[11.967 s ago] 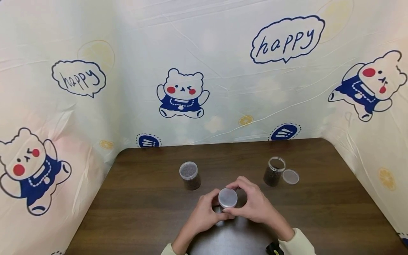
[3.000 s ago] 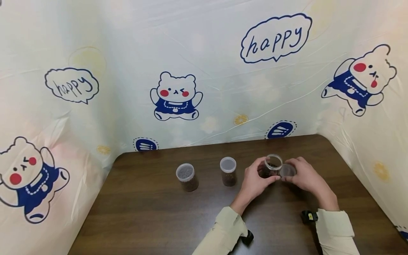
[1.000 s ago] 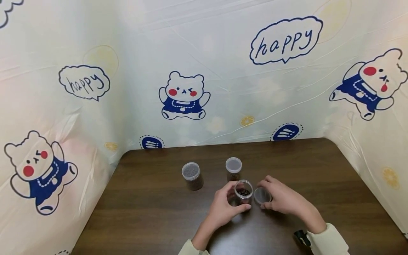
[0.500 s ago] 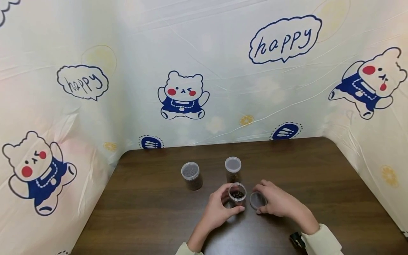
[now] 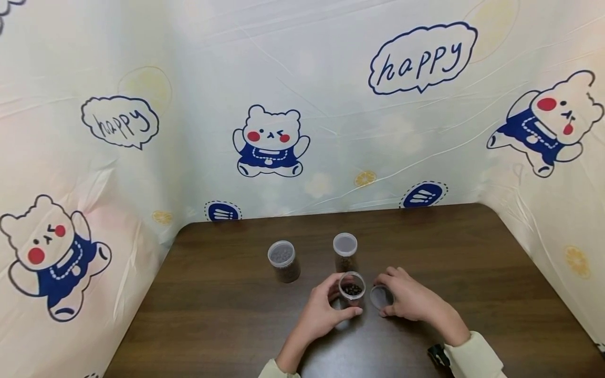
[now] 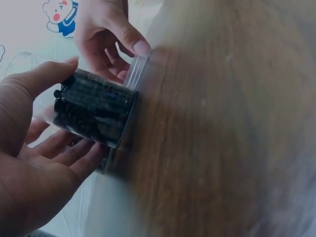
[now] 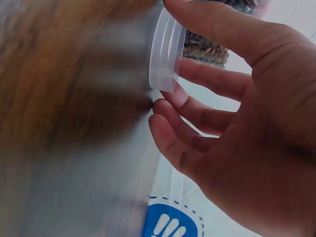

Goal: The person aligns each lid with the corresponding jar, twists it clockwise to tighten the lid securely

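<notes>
A clear jar [image 5: 352,299] without its lid stands on the table, dark bean-like grains [image 5: 351,289] inside. My left hand [image 5: 321,312] grips its side, thumb in front and fingers behind; the left wrist view shows the dark contents [image 6: 94,108] through the wall. To the right, my right hand [image 5: 413,299] holds a translucent round lid [image 5: 382,297] by its edge, between thumb and fingers. In the right wrist view the lid [image 7: 165,52] lies flat at the table surface, a small gap from the open jar.
Just behind the open jar stands a capped jar of brownish grains [image 5: 345,254]. Another capped jar [image 5: 284,262] stands farther left. The dark wooden table [image 5: 212,315] backs onto a patterned curtain [image 5: 331,131].
Since 12 s ago a capped jar went from my hands to behind the open one. The open jar and lid came from the right to the front middle. The last half second is nearly still.
</notes>
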Tool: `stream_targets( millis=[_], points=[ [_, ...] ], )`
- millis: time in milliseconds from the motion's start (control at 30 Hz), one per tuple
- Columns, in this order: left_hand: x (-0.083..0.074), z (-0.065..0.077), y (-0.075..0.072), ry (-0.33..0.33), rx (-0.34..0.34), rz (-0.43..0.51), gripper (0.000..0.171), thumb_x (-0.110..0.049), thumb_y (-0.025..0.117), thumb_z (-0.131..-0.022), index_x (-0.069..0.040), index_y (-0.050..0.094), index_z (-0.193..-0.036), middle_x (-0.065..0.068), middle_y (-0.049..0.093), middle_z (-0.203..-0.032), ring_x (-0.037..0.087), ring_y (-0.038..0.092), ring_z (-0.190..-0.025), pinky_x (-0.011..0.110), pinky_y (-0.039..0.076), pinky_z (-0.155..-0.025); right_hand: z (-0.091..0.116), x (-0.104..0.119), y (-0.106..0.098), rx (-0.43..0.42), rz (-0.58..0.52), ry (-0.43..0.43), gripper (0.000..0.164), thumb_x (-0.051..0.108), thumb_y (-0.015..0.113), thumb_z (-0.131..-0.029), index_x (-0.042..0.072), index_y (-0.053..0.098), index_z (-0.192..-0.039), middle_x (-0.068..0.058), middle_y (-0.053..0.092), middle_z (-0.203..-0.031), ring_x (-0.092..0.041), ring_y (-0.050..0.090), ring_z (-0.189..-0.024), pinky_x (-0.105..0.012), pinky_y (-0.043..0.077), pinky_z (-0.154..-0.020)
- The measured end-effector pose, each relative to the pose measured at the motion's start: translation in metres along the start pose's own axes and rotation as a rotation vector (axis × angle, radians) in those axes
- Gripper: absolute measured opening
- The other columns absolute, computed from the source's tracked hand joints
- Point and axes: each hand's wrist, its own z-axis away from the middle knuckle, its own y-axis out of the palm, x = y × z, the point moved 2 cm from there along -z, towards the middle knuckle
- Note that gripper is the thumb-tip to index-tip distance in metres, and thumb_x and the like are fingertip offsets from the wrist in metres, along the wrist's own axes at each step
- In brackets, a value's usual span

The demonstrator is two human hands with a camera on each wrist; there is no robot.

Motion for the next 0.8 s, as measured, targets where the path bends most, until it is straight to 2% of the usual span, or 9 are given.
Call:
stream_targets(
  millis=[167,367,600,800],
  points=[
    [-0.0016,-0.0007,-0.0020,-0.002,0.025,-0.015,0.064,-0.023,0.092,-0.082,-0.026,0.062,-0.138,-0.002,0.075,-0.125,0.011,0.070,-0.119,0.027,0.053,-0.108,0.0009,0.0006,-0.0009,0.017,-0.013,0.029,0.058,0.028,0.096,-0.073,0.010,0.069,-0.121,-0.003,0.060,-0.112,-0.021,0.052,-0.105,-0.040,0.051,-0.087],
    [-0.0009,0.0007,-0.0024,0.003,0.036,-0.009,0.064,-0.025,0.092,-0.083,-0.023,0.062,-0.139,-0.003,0.075,-0.126,0.013,0.070,-0.120,0.029,0.053,-0.109,0.0027,0.0011,-0.0023,0.022,-0.015,0.054,0.068,0.030,0.098,-0.070,0.007,0.066,-0.125,-0.005,0.059,-0.116,-0.025,0.053,-0.109,-0.044,0.052,-0.090],
    [0.0003,0.0004,-0.0020,0.003,0.036,0.008,0.064,-0.025,0.092,-0.083,-0.026,0.062,-0.139,-0.003,0.075,-0.125,0.013,0.070,-0.120,0.029,0.053,-0.109,0.0010,0.0007,-0.0036,0.003,0.011,0.054,0.054,0.026,0.098,-0.070,0.008,0.066,-0.108,-0.003,0.057,-0.106,-0.023,0.052,-0.101,-0.040,0.050,-0.085],
    [0.0006,-0.0009,-0.0016,0.011,0.034,0.004,0.063,-0.024,0.092,-0.082,-0.025,0.063,-0.138,-0.002,0.075,-0.125,0.012,0.070,-0.119,0.028,0.053,-0.108,0.0012,-0.0012,-0.0068,-0.017,0.005,0.026,0.049,0.025,0.093,-0.078,0.008,0.064,-0.113,-0.002,0.063,-0.107,-0.020,0.057,-0.101,-0.039,0.053,-0.084]
  ],
)
